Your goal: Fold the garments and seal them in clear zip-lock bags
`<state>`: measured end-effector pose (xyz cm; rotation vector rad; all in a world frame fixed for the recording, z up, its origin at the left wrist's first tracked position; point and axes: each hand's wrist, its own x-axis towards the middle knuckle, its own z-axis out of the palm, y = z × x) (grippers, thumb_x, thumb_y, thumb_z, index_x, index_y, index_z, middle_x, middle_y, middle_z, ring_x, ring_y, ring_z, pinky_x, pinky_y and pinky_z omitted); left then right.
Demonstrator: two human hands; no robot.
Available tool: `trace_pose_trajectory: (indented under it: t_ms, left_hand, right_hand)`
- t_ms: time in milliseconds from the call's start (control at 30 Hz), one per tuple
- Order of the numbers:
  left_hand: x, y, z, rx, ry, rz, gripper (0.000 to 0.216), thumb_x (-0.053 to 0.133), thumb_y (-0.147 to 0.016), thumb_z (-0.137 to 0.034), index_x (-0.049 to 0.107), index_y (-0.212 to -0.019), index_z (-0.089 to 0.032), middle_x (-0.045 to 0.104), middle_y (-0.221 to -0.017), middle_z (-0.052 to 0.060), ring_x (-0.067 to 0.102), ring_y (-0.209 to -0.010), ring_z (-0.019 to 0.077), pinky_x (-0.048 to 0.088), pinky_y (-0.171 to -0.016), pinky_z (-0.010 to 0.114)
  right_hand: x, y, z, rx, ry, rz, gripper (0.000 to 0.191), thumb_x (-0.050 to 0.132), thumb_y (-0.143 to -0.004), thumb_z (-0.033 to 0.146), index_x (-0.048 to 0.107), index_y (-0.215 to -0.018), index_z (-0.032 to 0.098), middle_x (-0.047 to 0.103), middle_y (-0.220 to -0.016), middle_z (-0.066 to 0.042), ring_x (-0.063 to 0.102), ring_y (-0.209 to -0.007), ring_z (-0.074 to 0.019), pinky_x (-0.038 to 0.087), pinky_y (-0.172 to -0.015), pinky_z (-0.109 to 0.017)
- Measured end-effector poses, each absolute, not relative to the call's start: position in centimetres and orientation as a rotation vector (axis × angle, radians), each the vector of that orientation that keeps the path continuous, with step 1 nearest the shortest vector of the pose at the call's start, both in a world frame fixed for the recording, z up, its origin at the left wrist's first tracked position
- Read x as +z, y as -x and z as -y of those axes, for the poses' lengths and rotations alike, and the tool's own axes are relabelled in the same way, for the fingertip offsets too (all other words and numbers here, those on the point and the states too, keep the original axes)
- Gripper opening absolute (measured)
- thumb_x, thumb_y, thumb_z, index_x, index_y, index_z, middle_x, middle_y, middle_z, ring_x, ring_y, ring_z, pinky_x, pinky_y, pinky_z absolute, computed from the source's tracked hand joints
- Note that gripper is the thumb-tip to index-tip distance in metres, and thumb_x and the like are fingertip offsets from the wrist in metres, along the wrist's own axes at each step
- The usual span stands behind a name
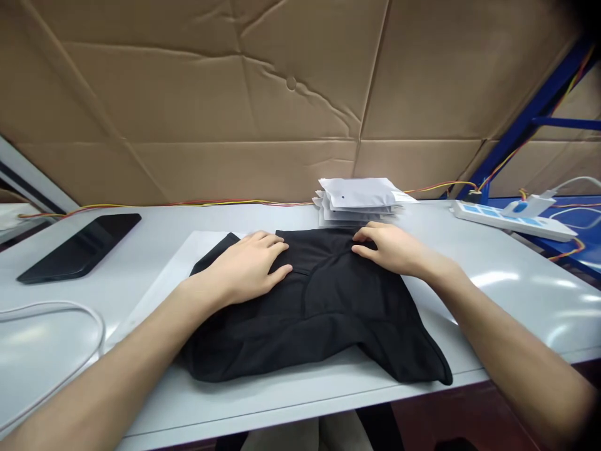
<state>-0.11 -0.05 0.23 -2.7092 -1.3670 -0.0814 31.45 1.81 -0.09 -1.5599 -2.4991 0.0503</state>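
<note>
A black cloth garment (pixel 323 313) lies folded and a little rumpled on the table, its lower right corner reaching the front edge. My left hand (pixel 251 266) rests on its upper left part, palm down with the fingers apart. My right hand (pixel 392 247) touches the upper right part, fingers slightly bent and the thumb apart from them. Neither hand lifts the cloth. From under the garment's left side a flat white sheet or bag (pixel 162 285) sticks out; the rest of it is hidden.
A stack of white packets (pixel 359 194) stands behind the garment. On the left are a black phone or tablet (pixel 82 247) and a white cable (pixel 61 305). A power strip (pixel 511 220) with a plugged-in charger lies at the right. Cardboard (pixel 225 106) walls the back of the table (pixel 263 401).
</note>
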Motion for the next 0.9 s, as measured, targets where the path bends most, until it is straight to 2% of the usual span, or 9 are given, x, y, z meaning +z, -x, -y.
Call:
trace_pose_trajectory:
  t_ms: [167,400,600,733,900]
  left_hand:
    - [0.3,0.1,0.1,-0.127,2.737,1.404,0.052,0.046,-0.098,-0.049,0.064,-0.133,-0.016,0.064,-0.138,0.014,0.056,-0.129,0.0329,0.045,-0.108,0.049]
    - [0.6,0.0,0.2,-0.080,2.718,1.396,0.053,0.044,-0.098,-0.050,0.065,-0.130,-0.014,0.066,-0.134,0.014,0.057,-0.126,0.0317,0.047,-0.105,0.046]
    - [1.1,-0.3,-0.1,-0.186,2.706,1.449,0.037,0.042,-0.099,-0.043,0.071,-0.106,-0.020,0.074,-0.110,0.009,0.062,-0.111,0.0299,0.050,-0.095,0.045]
    - [0.9,-0.6,-0.9,-0.238,2.608,1.507,0.040,0.035,-0.102,-0.039,0.070,-0.096,-0.020,0.073,-0.096,0.010,0.064,-0.102,0.0301,0.050,-0.088,0.045]
    - [0.1,-0.8,-2.0,-0.252,2.510,1.524,0.034,0.037,-0.101,-0.028,0.070,-0.101,-0.021,0.074,-0.095,0.010,0.064,-0.100,0.0295,0.049,-0.090,0.045]
  right_hand:
    - [-0.1,-31.5,-1.9,0.049,1.549,2.514,0.031,0.052,-0.098,0.039,0.073,-0.111,0.020,0.073,-0.113,-0.010,0.068,-0.103,-0.0267,0.052,-0.089,-0.039]
    - [-0.1,-31.6,-1.9,0.051,1.565,2.502,0.030,0.052,-0.097,0.039,0.074,-0.108,0.022,0.073,-0.108,-0.009,0.068,-0.097,-0.0247,0.052,-0.085,-0.036]
    - [0.0,-31.5,-1.9,0.062,1.559,2.490,0.025,0.053,-0.096,0.033,0.073,-0.104,0.020,0.074,-0.104,-0.009,0.068,-0.094,-0.0251,0.052,-0.081,-0.036]
    - [-0.1,-31.4,-1.9,0.030,1.570,2.466,0.021,0.053,-0.095,0.026,0.072,-0.100,0.020,0.075,-0.102,-0.009,0.069,-0.094,-0.0253,0.051,-0.080,-0.035]
    - [-0.5,-31.2,-2.3,-0.063,1.663,2.412,0.028,0.050,-0.095,0.021,0.068,-0.116,0.016,0.077,-0.105,-0.012,0.070,-0.098,-0.0271,0.051,-0.082,-0.035]
